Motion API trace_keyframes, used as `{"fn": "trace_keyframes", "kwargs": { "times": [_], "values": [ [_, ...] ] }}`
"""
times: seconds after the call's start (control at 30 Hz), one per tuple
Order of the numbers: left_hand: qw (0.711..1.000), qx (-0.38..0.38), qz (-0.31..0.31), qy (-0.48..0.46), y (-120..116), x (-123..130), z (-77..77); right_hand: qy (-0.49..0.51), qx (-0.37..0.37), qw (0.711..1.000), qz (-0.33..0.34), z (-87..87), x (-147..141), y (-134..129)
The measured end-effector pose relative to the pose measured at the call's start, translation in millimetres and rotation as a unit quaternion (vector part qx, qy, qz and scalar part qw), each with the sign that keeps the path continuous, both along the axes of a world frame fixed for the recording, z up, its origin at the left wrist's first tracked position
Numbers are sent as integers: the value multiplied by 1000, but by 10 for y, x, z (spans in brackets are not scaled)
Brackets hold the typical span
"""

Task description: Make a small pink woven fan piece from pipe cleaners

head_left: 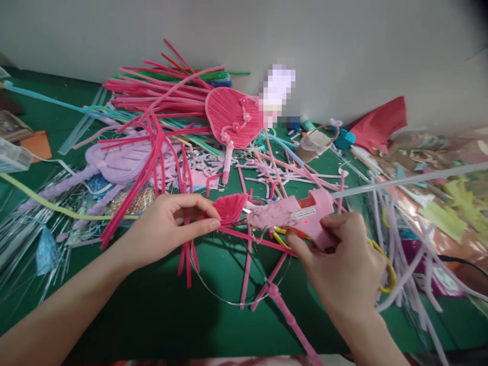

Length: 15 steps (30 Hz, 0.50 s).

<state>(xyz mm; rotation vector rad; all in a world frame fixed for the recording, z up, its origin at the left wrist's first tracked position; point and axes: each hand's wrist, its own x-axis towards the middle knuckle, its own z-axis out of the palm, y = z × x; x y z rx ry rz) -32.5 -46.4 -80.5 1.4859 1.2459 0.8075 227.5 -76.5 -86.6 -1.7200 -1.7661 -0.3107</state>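
Between the thumb and fingers of my left hand (183,221) is a small dark-pink petal (231,209) shaped from pipe cleaners. My right hand (343,254) grips a pink hot glue gun (282,211) by its handle. A long translucent glue stick (412,179) juts from the gun's back end. The nozzle points left, close to the petal's right edge; whether they touch I cannot tell. Below them, a pink wrapped stem (292,320) lies on the green table (152,325). Yellow-handled scissors (389,269) lie partly hidden behind my right hand.
Behind my hands lies a pink fan (234,119) with small flowers, beside bundled pink pipe cleaners (160,96). A lilac fan-like piece (118,157) and a blue tassel (48,249) are at left. Lilac pipe cleaners (396,254) and plastic-wrapped material (438,213) crowd the right.
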Motion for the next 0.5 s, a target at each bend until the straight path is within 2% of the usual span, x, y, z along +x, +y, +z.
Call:
{"fn": "trace_keyframes", "kwargs": {
  "times": [0.5],
  "values": [
    [1000,-8,4,-8,-1,8,5,10,-31,999,-8,24,-4,-22]
  ]
}}
